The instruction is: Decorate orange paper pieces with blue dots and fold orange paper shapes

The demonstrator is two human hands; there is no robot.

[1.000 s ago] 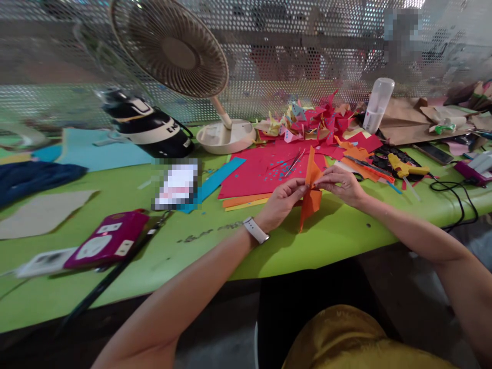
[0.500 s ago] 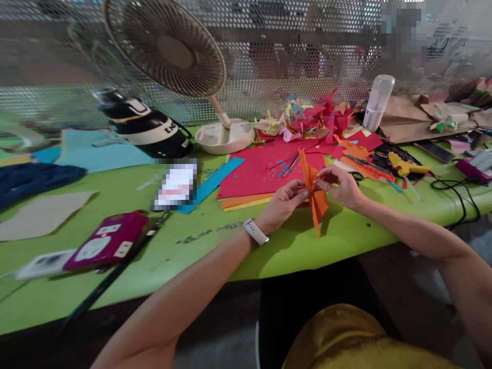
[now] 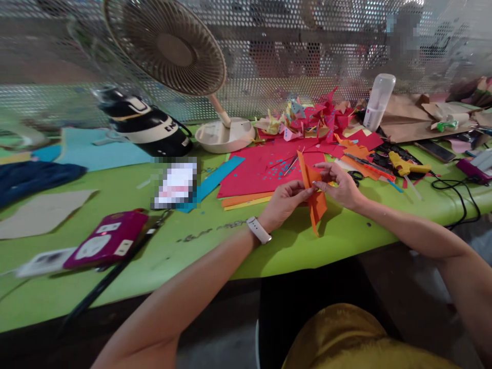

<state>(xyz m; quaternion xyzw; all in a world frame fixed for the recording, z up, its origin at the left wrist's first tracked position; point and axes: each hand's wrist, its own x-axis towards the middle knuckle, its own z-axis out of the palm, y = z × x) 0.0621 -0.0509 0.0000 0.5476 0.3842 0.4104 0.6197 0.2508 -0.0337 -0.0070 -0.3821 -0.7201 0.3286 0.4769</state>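
Orange folded paper (image 3: 315, 209) stands on edge between the two hands, its long, narrow body tilted, with one point directed up and away and the other down toward the near edge of the green tabletop (image 3: 215, 253). Through the head camera I see the left hand (image 3: 286, 201) pinching it between thumb and fingers at about mid-length, on its left side; both ends project freely beyond this grip. Opposite, the right hand (image 3: 341, 187) has its thumb at the paper's middle and its forefinger spread somewhat higher; whether these digits close on the paper, I cannot tell. I cannot determine whether the lower point touches the tabletop. Just beyond the left hand lie red sheets (image 3: 240, 179), strewn with small blue bits (image 3: 274, 171). Black-handled scissors (image 3: 357, 178) lie near the right hand, and I note a yellow glue gun (image 3: 409, 165) farther right.
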